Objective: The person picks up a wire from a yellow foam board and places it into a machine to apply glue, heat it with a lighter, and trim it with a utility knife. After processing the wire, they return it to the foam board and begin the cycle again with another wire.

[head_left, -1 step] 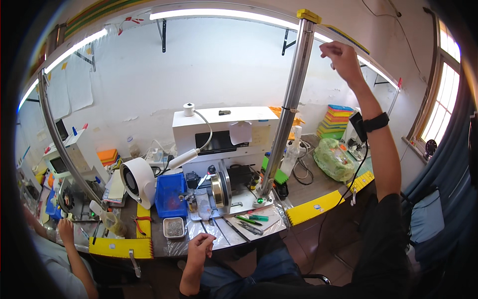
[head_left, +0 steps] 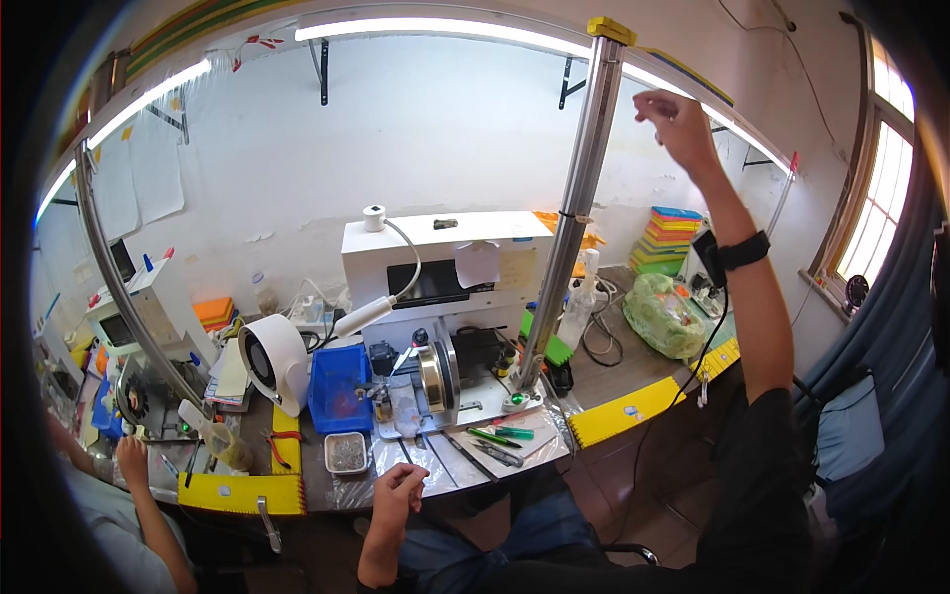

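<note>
Your right hand (head_left: 678, 124) is raised high, near the top of the metal pole (head_left: 584, 198), fingers curled loosely with nothing visibly in them; whether they pinch something thin, you cannot tell from this view. A black wrist strap (head_left: 734, 251) sits on that forearm. Your left hand (head_left: 398, 492) rests at the near edge of the bench (head_left: 465, 465), fingers bent in a loose fist, holding nothing that shows.

Just beyond the left hand lie green-handled tools (head_left: 505, 434), and a small tray (head_left: 346, 451) of grey bits sits to its left. Behind them stand a round metal spool (head_left: 435, 378), a blue bin (head_left: 338, 388) and a white box machine (head_left: 445, 262). At the lower left, another person's hand (head_left: 131, 460) works at the neighbouring station.

Both your hands and the bench items sit where they did in the earlier frame; no shift shows.
</note>
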Demonstrator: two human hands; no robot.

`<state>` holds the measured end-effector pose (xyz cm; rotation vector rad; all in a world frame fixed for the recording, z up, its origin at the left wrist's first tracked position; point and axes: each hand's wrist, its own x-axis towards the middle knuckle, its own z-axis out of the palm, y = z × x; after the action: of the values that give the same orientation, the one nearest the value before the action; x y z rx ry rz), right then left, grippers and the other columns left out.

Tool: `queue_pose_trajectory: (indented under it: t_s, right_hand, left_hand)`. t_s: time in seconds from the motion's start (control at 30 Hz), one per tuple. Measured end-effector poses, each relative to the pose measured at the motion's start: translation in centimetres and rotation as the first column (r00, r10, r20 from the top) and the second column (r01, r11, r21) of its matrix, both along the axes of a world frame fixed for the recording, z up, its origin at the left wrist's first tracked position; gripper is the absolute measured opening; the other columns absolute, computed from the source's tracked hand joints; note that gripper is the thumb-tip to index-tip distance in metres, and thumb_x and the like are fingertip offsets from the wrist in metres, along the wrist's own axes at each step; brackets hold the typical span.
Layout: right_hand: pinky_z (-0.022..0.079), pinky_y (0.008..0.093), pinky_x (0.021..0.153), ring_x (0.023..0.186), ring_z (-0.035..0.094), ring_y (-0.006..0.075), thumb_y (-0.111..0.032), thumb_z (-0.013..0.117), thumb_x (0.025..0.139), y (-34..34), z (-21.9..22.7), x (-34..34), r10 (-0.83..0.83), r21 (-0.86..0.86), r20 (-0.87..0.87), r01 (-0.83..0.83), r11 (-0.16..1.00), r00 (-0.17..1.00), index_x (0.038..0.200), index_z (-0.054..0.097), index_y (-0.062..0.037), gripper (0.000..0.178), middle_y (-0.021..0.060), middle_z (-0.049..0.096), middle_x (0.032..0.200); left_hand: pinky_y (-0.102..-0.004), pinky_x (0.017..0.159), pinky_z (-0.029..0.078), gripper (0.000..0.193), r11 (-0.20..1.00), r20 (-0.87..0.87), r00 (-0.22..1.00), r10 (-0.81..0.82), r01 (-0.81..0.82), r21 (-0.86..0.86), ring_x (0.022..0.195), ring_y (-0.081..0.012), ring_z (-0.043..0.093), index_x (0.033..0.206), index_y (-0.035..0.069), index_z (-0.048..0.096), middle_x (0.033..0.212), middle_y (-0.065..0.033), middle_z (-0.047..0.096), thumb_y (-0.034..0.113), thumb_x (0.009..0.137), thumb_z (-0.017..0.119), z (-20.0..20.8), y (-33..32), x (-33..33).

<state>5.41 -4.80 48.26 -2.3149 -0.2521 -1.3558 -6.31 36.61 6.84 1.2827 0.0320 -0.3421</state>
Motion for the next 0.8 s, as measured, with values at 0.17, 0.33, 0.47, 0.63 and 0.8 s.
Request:
queue_pose_trajectory:
  t_s: [0.17, 0.33, 0.47, 0.63, 0.8]
  right_hand:
    - [0.049, 0.0233, 0.059, 0.064, 0.065, 0.0074, -0.014, 0.067, 0.086, 1.4, -12.3, -1.4, 0.035, 0.247, -0.02, -0.029, 0.968, 0.999, 0.095, 0.073, -0.0017, 0.016, 0.0062, 0.072, 0.074]
    - [0.052, 0.0235, 0.061, 0.065, 0.066, 0.0093, -0.011, 0.068, 0.084, 4.7, -29.7, -3.5, 0.187, 0.526, -0.375, 0.043, 0.85, 0.908, 0.09, 0.072, 0.004, 0.017, 0.0095, 0.071, 0.073]
    - [0.049, 0.0225, 0.05, 0.057, 0.061, 0.0078, -0.01, 0.067, 0.083, 4.4, -36.7, -3.3, 0.355, 0.687, -0.543, 0.159, 0.709, 0.761, 0.087, 0.073, 0.0036, 0.016, 0.0058, 0.069, 0.069]
    - [0.047, 0.0221, 0.047, 0.056, 0.06, 0.0068, -0.011, 0.068, 0.082, 3.9, -39.4, -1.6, 0.328, 0.774, -0.427, 0.154, 0.614, 0.843, 0.093, 0.072, 0.0036, 0.019, 0.0044, 0.067, 0.069]
    - [0.053, 0.0223, 0.054, 0.065, 0.064, 0.009, -0.01, 0.069, 0.083, 5.1, -41.1, -1.2, 0.347, 0.812, -0.362, 0.111, 0.572, 0.865, 0.097, 0.072, 0.0025, 0.019, 0.0074, 0.071, 0.076]
  left_hand:
    - [-0.0215, 0.042, 0.035, 0.014, 0.996, 0.024, 0.999, 0.048, -0.05, 0.069, 0.045, -0.0061, 0.042, 0.088, 0.0, 0.063, 0.056, 0.0018, 0.047, 0.014, 0.089, 0.064, -1.3, 0.4, 0.3]
    - [-0.0211, 0.038, 0.033, 0.015, 0.976, 0.124, 0.986, 0.11, -0.131, 0.176, 0.042, -0.0061, 0.044, 0.088, 0.0, 0.065, 0.058, -0.0004, 0.052, 0.015, 0.089, 0.065, -3.2, 0.9, 1.6]
    - [-0.02, 0.04, 0.03, 0.012, 0.96, 0.088, 0.986, 0.141, -0.158, 0.232, 0.045, -0.0028, 0.041, 0.086, 0.001, 0.064, 0.058, 0.0033, 0.049, 0.013, 0.09, 0.065, -2.4, 0.0, 2.5]
    - [-0.0191, 0.042, 0.03, 0.013, 0.945, 0.099, 0.978, 0.185, -0.205, 0.257, 0.047, -0.0021, 0.041, 0.088, 0.002, 0.065, 0.06, 0.0042, 0.049, 0.014, 0.09, 0.066, -2.7, -1.0, 3.3]
    - [-0.0185, 0.044, 0.029, 0.012, 0.921, 0.079, 0.962, 0.261, -0.273, 0.278, 0.05, -0.0014, 0.038, 0.09, 0.003, 0.064, 0.062, 0.0046, 0.047, 0.015, 0.09, 0.065, -2.4, -1.7, 3.5]
